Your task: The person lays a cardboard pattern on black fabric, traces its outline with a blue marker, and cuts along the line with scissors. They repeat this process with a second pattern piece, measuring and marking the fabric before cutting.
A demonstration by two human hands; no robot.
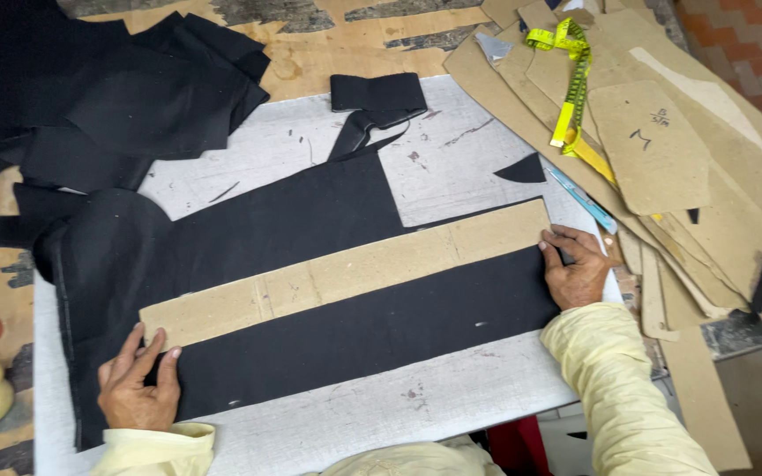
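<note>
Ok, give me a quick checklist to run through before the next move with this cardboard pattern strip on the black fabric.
1. Left hand pressing the near-left end of the cardboard pattern strip: ok.
2. Right hand holding the strip's far-right end: ok.
3. Strip lying flat on the black fabric, no lifted corner seen: ok.
4. Fabric smooth below the strip: ok; at its left edge it bunches, not ok.
5. Chalk or cutting tool within reach: cannot tell; only a yellow measuring tape and a blue pen-like tool show on the right.
6. Loose black offcut lying away from the strip: ok.
</note>
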